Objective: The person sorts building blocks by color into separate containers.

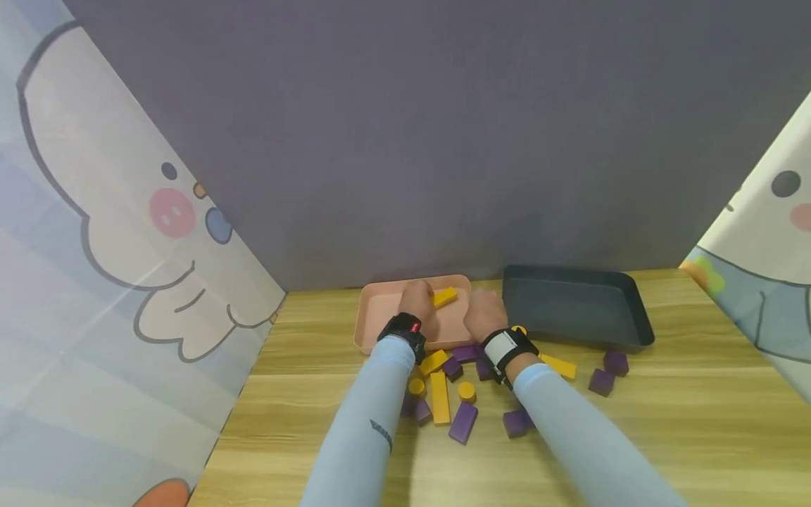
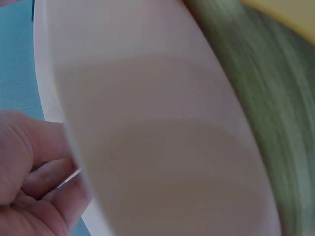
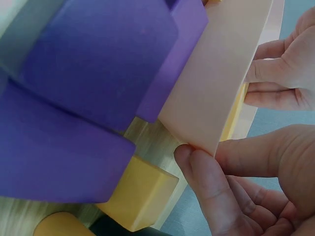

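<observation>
A shallow pink tray (image 1: 375, 317) stands on the wooden table, and one yellow rectangular block (image 1: 445, 296) is inside it. My left hand (image 1: 418, 303) is over the middle of this tray, with its fingers curled at the near end of that block. It seems to pinch the block; in the left wrist view the tray wall (image 2: 162, 98) hides the fingertips. At the tray's right end, my right hand (image 1: 486, 313) pinches the edge of the wall between thumb and fingers (image 3: 211, 182), as the right wrist view shows.
Several purple blocks (image 1: 463, 423) and yellow blocks (image 1: 440, 398) lie loose in front of the trays. A yellow cylinder (image 1: 466, 391) is among them. The dark grey tray (image 1: 570, 306) stands to the right, with purple cubes (image 1: 601, 382) before it. A grey wall (image 1: 405, 141) rises behind.
</observation>
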`<action>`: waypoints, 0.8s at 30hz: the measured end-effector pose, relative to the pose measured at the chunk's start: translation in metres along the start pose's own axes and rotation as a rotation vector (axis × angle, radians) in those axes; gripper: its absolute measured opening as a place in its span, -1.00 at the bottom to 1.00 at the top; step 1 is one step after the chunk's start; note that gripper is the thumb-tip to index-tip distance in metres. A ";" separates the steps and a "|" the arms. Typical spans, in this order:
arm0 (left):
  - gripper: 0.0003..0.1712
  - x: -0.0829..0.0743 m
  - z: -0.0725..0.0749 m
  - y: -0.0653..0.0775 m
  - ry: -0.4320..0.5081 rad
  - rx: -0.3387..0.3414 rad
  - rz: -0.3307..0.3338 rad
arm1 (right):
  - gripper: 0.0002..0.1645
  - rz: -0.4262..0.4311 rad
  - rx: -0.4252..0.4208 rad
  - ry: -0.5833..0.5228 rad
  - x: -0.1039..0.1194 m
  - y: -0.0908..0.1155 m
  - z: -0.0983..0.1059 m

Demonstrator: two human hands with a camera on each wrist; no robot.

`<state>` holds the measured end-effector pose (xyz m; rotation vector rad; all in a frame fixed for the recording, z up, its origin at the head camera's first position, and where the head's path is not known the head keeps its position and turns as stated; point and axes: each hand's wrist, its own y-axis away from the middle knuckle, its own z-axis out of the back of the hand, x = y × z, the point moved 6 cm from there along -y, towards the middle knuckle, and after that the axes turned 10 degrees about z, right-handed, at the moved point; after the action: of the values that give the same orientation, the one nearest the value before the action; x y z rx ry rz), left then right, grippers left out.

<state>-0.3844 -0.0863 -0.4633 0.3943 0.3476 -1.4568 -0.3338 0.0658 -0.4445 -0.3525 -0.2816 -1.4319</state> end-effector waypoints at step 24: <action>-0.13 -0.006 0.004 0.015 -0.023 0.056 0.033 | -0.67 0.013 -0.014 0.013 0.001 0.001 0.001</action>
<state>-0.3695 -0.0820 -0.4562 0.4257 0.2809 -1.4399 -0.3332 0.0656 -0.4436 -0.3558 -0.2587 -1.4235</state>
